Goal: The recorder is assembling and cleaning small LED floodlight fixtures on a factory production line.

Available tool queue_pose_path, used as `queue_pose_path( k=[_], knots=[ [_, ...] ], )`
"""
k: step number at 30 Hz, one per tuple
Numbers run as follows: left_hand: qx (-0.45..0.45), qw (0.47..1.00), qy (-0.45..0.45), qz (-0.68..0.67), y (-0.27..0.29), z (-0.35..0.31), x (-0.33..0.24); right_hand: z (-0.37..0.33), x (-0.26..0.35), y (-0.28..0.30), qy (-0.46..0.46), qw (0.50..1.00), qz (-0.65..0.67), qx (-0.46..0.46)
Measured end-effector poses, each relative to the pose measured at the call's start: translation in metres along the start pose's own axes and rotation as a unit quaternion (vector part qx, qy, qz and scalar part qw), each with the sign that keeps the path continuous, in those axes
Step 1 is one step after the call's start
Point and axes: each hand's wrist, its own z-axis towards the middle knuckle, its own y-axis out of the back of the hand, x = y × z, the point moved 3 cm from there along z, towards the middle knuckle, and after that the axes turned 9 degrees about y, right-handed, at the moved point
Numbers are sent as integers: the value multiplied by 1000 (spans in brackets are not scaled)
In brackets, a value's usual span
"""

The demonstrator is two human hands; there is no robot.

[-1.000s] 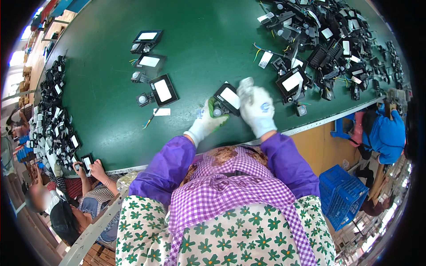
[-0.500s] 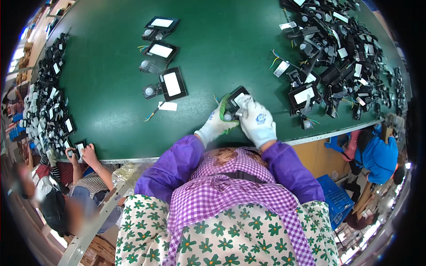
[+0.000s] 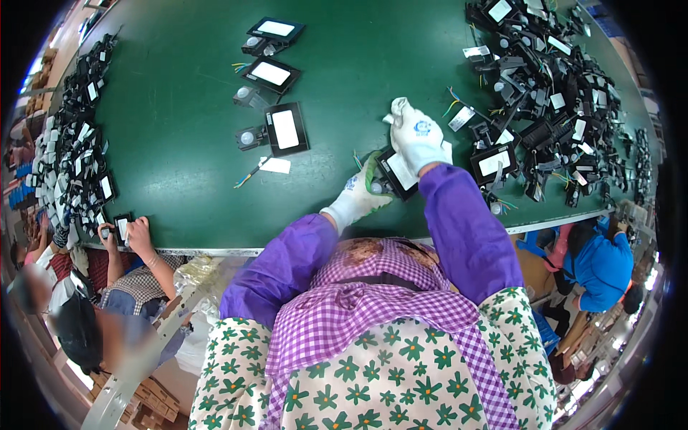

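My left hand (image 3: 356, 197), in a white glove with green on the palm side, is closed around the sensor end of a small black floodlight (image 3: 390, 169). A round, pale sensor dome shows by its fingers, and coloured wires stick out beyond them. Over the far right part of this light, my gloved right hand (image 3: 417, 136) is raised with its fingers bunched. Whether anything is pinched in them I cannot make out. Part of a white patch shows from under that hand. To the left lies another floodlight (image 3: 287, 130), with a white tag (image 3: 275, 165) and wires close by.
Two more floodlights (image 3: 271, 72) (image 3: 275, 29) lie farther back on the green table (image 3: 172, 143). A large heap of floodlights (image 3: 545, 107) covers the right side. Another heap (image 3: 82, 143) lines the left edge, where a co-worker's hands (image 3: 140, 235) hold a light.
My right hand has moved up and away from the sensor end, its fingers now beyond the light. More of the light's face shows. My left hand keeps its hold. The view has shifted slightly.
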Motion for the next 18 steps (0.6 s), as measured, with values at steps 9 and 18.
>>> queue_pose_path(
  k=[9,18],
  knots=[
    [-2,1000,5,-16,4,0,2,15,9,-10,-4,1000,-17,12],
    [-57,995,-77,-26,1,20,29,-107,-1,-25,121,989,-73,49]
  ],
)
